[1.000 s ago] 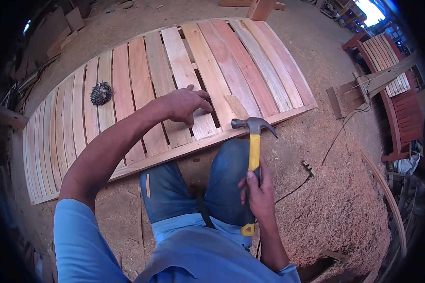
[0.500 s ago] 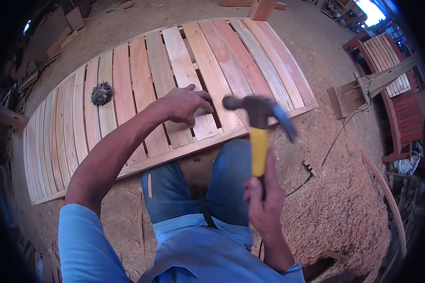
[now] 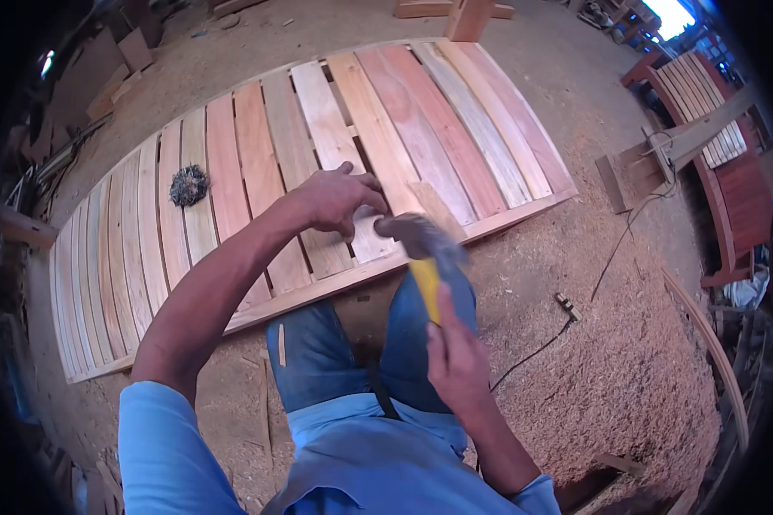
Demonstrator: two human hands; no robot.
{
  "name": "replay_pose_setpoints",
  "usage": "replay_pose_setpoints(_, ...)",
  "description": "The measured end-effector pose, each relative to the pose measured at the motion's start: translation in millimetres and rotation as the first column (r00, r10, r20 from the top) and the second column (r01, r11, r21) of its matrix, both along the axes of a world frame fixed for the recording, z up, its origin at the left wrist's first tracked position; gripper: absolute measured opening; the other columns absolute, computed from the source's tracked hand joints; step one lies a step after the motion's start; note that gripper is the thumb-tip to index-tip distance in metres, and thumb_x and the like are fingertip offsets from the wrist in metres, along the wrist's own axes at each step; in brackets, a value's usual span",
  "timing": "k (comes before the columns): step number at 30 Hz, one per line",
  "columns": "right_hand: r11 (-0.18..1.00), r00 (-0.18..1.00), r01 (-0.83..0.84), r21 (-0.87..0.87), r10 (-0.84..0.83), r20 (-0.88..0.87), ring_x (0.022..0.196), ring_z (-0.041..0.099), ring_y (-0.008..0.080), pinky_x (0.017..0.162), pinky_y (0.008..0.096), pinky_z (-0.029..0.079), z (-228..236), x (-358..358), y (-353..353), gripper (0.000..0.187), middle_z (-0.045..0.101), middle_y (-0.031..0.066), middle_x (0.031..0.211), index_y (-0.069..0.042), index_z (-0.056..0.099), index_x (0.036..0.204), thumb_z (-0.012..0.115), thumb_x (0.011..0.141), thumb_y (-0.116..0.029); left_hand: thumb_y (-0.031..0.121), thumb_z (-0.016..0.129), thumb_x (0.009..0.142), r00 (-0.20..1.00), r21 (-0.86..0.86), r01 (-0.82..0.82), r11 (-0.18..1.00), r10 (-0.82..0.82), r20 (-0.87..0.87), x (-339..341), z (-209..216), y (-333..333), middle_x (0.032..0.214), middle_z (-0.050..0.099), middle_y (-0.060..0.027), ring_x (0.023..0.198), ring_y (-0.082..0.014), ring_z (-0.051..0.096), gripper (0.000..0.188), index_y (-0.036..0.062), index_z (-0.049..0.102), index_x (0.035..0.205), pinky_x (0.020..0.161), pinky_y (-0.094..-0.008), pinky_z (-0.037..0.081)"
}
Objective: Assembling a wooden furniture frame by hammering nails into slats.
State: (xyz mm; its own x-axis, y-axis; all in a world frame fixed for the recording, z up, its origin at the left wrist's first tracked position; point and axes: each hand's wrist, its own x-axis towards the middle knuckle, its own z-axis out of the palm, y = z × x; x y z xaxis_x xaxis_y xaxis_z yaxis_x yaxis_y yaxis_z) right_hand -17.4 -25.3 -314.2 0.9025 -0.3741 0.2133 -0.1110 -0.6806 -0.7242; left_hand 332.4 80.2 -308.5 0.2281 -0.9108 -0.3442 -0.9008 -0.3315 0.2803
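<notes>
A long slatted wooden panel [image 3: 305,287] lies across in front of me, its slats in pale, tan and reddish wood. On a pale slat near the panel's near edge rests my left hand [image 3: 342,202], thumb and fingers spread apart and bent downward. Whether anything small is under the fingers is hidden. My right hand [image 3: 457,356] grips the yellow handle of a claw hammer [image 3: 425,279]. Blurred by motion, the hammer's head is low over the end of that slat, just right of my left fingertips. A dark, tangled clump of nails [image 3: 189,185] sits on the slats farther left.
Wood shavings [image 3: 610,386] cover the floor at the right, with a cord and a small brass-coloured piece [image 3: 567,305] on them. A reddish slatted piece of furniture [image 3: 730,202] stands at the far right. A wood block [image 3: 470,19] touches the panel's far corner.
The hammer has swung down and left toward the slat beside my left hand, with my right hand following. My left hand stays nearly in place.
</notes>
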Motion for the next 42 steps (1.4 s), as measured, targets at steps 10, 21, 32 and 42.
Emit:
replay_pose_setpoints(10,0.944,0.967,0.253,0.214,-0.243,-0.070,0.089,0.078,0.0279,0.081,0.0417,0.060,22.5,-35.3,-51.9,0.067,0.079,0.0219,0.109,-0.009,0.055,0.169,0.075,0.105,-0.016,0.027,0.080,0.091,0.941,-0.670,0.259,0.696,-0.023,0.339,-3.0,-64.2,-61.2,0.139,0.071,-0.0185,0.133,-0.0408,0.066,0.052,0.0087,0.071,0.139,0.104,-0.0487,0.057)
replay_pose_setpoints(21,0.874,0.965,0.122,-0.470,-0.215,-0.149,0.089,0.078,0.0356,0.079,0.0492,0.062,22.3,38.0,-90.9,0.061,0.073,0.0172,0.101,-0.016,0.066,0.159,0.077,0.099,-0.013,0.026,0.083,0.096,0.638,-0.654,-0.592,0.471,0.770,-0.023,-17.5,-17.0,55.0,0.119,0.076,-0.0225,0.113,-0.0451,0.074,0.039,0.0030,0.069,0.123,0.097,-0.0532,0.058)
replay_pose_setpoints(32,0.569,0.960,-0.106,-0.816,-0.156,-0.233,0.090,0.076,0.0280,0.071,0.0404,0.062,25.7,81.6,-59.7,0.050,0.070,0.0078,0.104,-0.020,0.070,0.153,0.066,0.103,-0.017,0.025,0.081,0.102,0.365,-0.692,-0.643,0.328,0.926,0.100,-89.4,-65.6,207.6,0.156,0.061,-0.0266,0.145,-0.0445,0.058,0.065,0.0036,0.059,0.159,0.123,-0.0549,0.047)
replay_pose_setpoints(42,0.617,0.897,-0.255,-0.744,-0.135,-0.420,0.088,0.076,0.0273,0.071,0.0382,0.062,66.8,67.7,-63.3,0.047,0.070,0.0107,0.107,-0.010,0.069,0.149,0.069,0.102,-0.016,0.032,0.074,0.108,0.754,-0.687,-0.616,0.385,0.541,-0.373,-62.1,-40.3,-93.5,0.159,0.059,-0.0281,0.148,-0.0425,0.058,0.063,0.0047,0.057,0.162,0.124,-0.0508,0.047)
